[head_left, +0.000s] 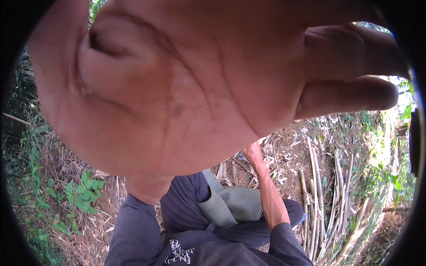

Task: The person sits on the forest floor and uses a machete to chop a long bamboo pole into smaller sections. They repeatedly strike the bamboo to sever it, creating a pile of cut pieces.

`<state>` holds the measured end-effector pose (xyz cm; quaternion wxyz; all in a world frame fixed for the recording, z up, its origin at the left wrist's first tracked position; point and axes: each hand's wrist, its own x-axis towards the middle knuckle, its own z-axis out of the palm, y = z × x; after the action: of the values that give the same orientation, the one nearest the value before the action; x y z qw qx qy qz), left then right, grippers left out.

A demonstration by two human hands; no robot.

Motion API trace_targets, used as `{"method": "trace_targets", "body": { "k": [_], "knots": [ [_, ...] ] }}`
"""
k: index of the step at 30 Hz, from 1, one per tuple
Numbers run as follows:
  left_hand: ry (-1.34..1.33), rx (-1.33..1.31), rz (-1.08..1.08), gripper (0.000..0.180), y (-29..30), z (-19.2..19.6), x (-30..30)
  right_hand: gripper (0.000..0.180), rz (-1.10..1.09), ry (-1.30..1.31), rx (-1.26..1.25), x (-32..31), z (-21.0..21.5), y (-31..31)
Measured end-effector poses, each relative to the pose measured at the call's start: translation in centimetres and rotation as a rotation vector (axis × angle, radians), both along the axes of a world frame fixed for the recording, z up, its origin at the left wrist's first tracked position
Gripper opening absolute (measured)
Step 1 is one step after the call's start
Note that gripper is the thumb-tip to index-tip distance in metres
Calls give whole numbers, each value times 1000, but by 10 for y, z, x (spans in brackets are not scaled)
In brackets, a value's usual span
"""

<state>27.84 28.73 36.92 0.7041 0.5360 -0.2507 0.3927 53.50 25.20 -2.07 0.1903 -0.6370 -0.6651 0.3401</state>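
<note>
My left hand [199,84] is raised very close to the camera and covers most of the upper view. Its palm faces me, and the fingers stretch to the right with gaps between them; nothing is in it. Behind it, low in the middle, my right forearm [270,195] reaches away toward the ground. Only the wrist end of my right hand [253,152] shows, since the left hand hides its fingers and anything they may touch. Below are my bent legs in dark trousers [184,199] and green rubber boots [242,201].
Several long, thin sticks [316,190] lie side by side on the ground at the right. Dry leaves [284,153] and bits of husk litter the brown soil. Leafy green plants [84,190] grow at the left, with more greenery along the right edge.
</note>
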Motion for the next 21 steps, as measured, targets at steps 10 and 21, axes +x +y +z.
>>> {"method": "trace_targets", "body": {
  "k": [10,21],
  "knots": [
    [-8,1,16,84,-7,-1,-10,26,-41,-28,-11,-17,15,-10],
    [-25,2,56,84,-12,-20,-28,23,-63,-46,-39,-36,34,-4]
  ]
}}
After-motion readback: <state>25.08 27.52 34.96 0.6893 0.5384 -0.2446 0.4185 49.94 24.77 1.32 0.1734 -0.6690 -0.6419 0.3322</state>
